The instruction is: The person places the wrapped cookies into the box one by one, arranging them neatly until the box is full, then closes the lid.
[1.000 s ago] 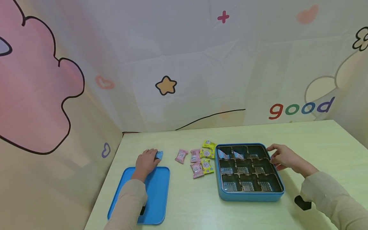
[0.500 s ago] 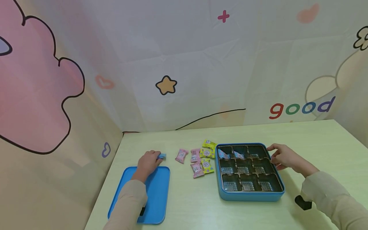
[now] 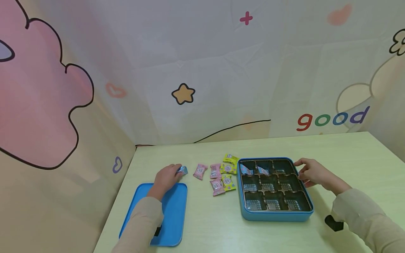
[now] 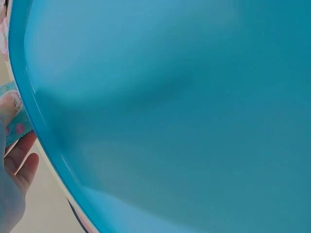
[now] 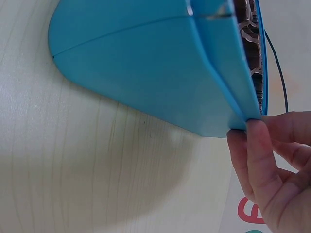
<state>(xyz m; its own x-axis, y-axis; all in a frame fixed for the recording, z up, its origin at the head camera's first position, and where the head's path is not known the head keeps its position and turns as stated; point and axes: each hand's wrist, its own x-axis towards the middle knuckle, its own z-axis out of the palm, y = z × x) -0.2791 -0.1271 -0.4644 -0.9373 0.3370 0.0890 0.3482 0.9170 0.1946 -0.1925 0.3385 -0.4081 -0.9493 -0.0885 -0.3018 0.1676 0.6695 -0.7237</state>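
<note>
Between its thumb and fingers, my left hand (image 3: 166, 177) pinches a blue-wrapped candy (image 3: 182, 170), just past the top edge of the blue tin lid (image 3: 177, 218). The left wrist view shows the candy (image 4: 18, 127) partly covered by the thumb. My right hand (image 3: 313, 174) holds the right rim of a blue tin box (image 3: 275, 216) near its far corner; the right wrist view has the thumb (image 5: 262, 160) against the rim. Inside the tin box is a dark divided tray (image 3: 269, 191). Blue-wrapped candies (image 3: 246, 170) lie in its two far compartments at left and middle.
Pink-wrapped candies (image 3: 200, 171) and yellow-wrapped candies (image 3: 227, 169) lie on the table (image 3: 209, 221) between the lid and the tin box, some against the tin's left side. A printed cloth backdrop (image 3: 221, 88) stands behind the table.
My left hand has picked at the blue-wrapped candy and shifted slightly right with it, the candy now turned up between the fingers. The right hand and tin box stay where they were.
</note>
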